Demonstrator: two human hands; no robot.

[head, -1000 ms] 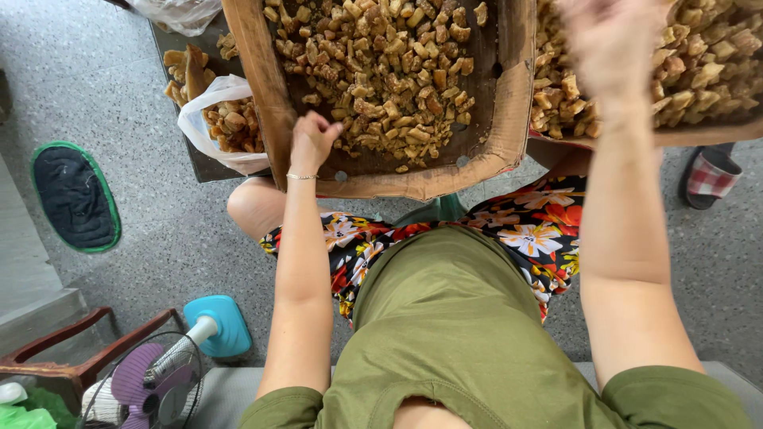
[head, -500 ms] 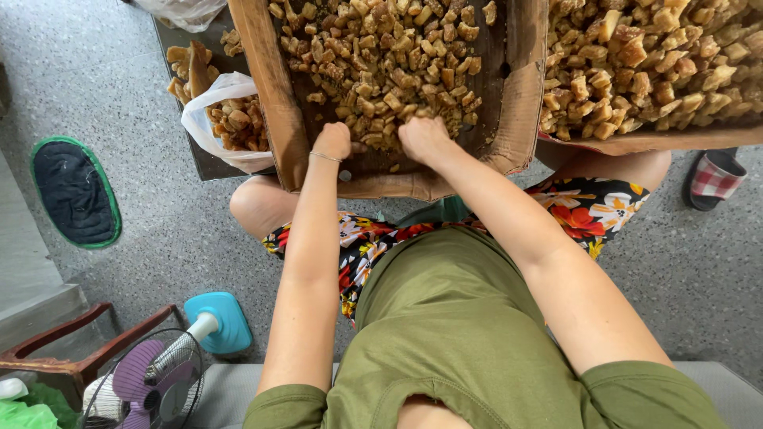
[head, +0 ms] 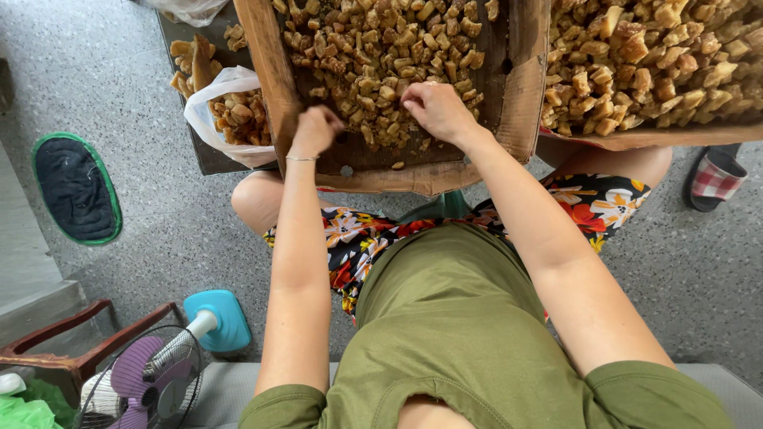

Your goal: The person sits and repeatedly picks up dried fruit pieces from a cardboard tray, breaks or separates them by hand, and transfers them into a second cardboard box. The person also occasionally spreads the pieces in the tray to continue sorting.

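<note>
Both hands work in a shallow wooden tray (head: pixel 274 71) of small golden-brown chunks (head: pixel 373 48) resting across the person's knees: the left hand (head: pixel 316 131) is curled shut near the tray's front-left corner (whether it grips a chunk I cannot tell), while the right hand (head: pixel 435 110) lies palm-down on the pile with fingers bent, touching the pieces. A second tray (head: pixel 636 137) heaped with the same chunks sits just beside it on the right, a white plastic bag (head: pixel 208 107) of more pieces on the left, and a small purple fan (head: pixel 147 381) stands on the grey speckled floor (head: pixel 159 230).
</note>
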